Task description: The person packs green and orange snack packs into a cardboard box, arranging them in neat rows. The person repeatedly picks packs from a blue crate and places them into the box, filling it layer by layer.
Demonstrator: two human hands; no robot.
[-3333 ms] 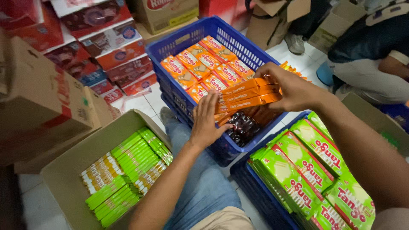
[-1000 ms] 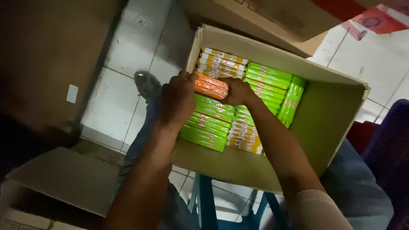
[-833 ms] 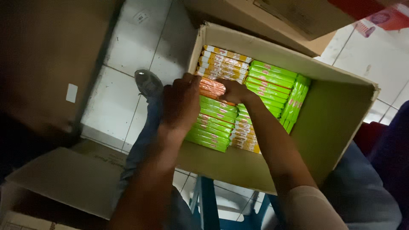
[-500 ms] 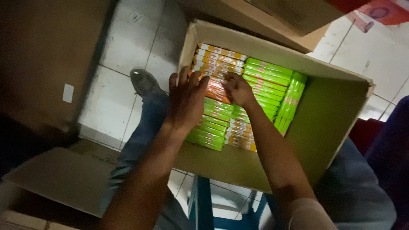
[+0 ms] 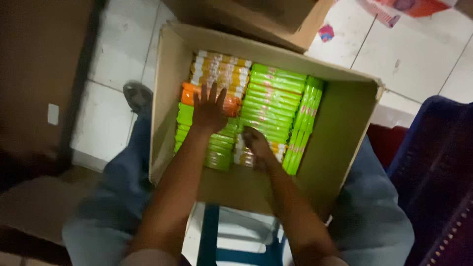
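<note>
An open cardboard box (image 5: 340, 128) fills the middle of the frame, resting on the person's lap over a white tiled floor (image 5: 113, 59); inside it, rows of flat wrapped packets lie side by side; the left hand (image 5: 209, 109) lies flat with fingers spread, its grip apart, pressing on the orange packets (image 5: 187, 94) left of centre in the box; the right hand (image 5: 256, 143) sits just to its right and lower, curled over the yellow packets (image 5: 241, 156), though blur hides whether it clasps any; green packets (image 5: 273, 101) fill the box's centre, some standing on edge; a shoe (image 5: 138, 96) shows at left; a blue crate (image 5: 433, 172) stands at right
</note>
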